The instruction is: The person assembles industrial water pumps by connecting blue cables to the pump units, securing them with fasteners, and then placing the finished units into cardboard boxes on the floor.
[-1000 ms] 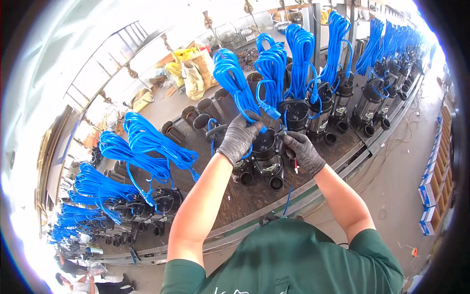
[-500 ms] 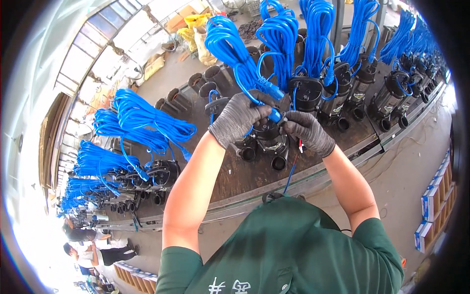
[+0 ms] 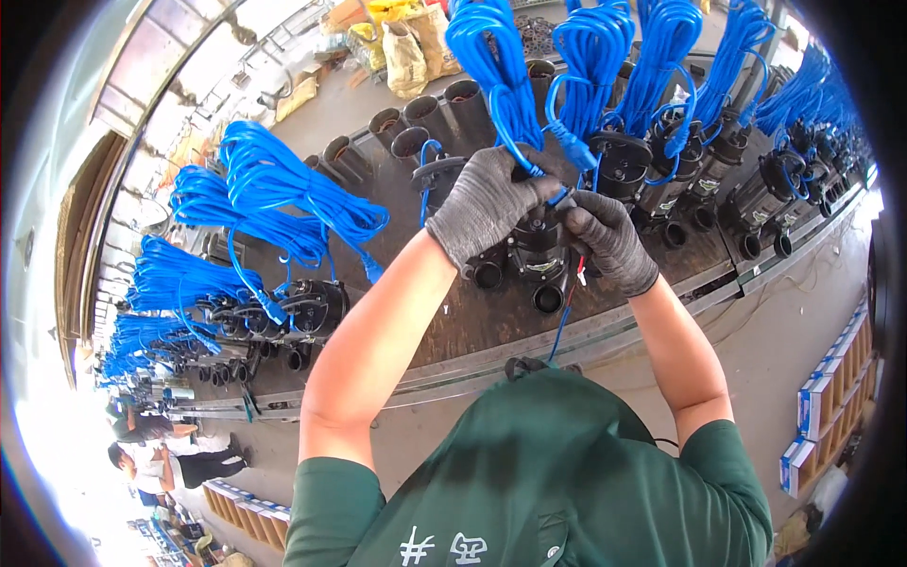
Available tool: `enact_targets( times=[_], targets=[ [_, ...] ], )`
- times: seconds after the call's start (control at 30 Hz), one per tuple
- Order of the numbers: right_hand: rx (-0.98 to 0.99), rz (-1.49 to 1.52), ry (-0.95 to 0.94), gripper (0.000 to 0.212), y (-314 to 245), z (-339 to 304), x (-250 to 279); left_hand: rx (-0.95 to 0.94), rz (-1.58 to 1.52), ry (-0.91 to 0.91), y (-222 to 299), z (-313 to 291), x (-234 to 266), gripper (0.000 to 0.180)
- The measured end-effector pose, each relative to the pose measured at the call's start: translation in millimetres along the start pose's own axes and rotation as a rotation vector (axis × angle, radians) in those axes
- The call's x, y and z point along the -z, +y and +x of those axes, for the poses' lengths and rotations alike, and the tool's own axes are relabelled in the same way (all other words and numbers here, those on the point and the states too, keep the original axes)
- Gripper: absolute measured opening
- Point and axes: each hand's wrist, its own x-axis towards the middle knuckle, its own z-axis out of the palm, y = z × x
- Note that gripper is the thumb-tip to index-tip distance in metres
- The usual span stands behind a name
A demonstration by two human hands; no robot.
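Both my hands wear grey gloves and meet above the bench. My left hand [image 3: 487,206] is closed round a blue plug [image 3: 559,197] on a blue cable, and only its end shows past the fingers. My right hand [image 3: 612,244] pinches at that end; what lies between its fingertips is too covered to make out. Below them stands a black submersible pump [image 3: 540,244] with a round outlet facing me. A coiled bundle of blue cable [image 3: 493,71] rises just beyond my left hand. Thin red and white leads [image 3: 581,271] hang beside my right hand.
More black pumps with blue cable coils [image 3: 652,71] line the bench to the right, and others [image 3: 307,307] to the left. Dark open cylinders [image 3: 425,113] stand at the back. Blue-and-white cartons [image 3: 803,411] lie on the floor at right. People [image 3: 175,463] stand at far left.
Both hands have shifted slightly in the view, still together over the same pump. The left hand now covers more of the blue plug, and the right fingers are closer to its end.
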Motion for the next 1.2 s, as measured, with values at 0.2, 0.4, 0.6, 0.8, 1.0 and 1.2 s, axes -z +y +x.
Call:
enact_targets(
  times=[0.2, 0.4, 0.6, 0.8, 1.0, 1.2],
  targets=[
    [0.226, -0.777, 0.066, 0.025, 10.4, 27.8, -8.3, -0.148, -0.122, 0.244, -45.2, -25.2, -0.5, 0.017],
    [0.526, -1.332, 0.472, 0.030, 51.3, 74.7, -28.5, -0.092, -0.181, 0.603, -198.8, -95.3, -59.5, 0.010],
    [0.396, -1.521, 0.622, 0.029, 72.0, 90.6, -47.2, 0.112, 0.636, 0.308, -287.4, -103.0, -71.6, 0.031],
    [0.670, -0.944, 0.311, 0.017, 68.2, 97.2, -7.3, 0.184, 1.015, -0.024, -279.9, -67.2, -73.6, 0.041],
    [0.557, -1.022, 0.297, 0.019, 69.8, 105.2, 7.5, 0.159, 1.058, -0.075, -286.4, -53.8, -59.1, 0.030],
    [0.514, -1.257, 0.351, 0.027, 62.6, 97.5, -6.8, -0.043, 0.931, 0.070, -321.1, -93.3, -29.0, 0.019]
  ],
)
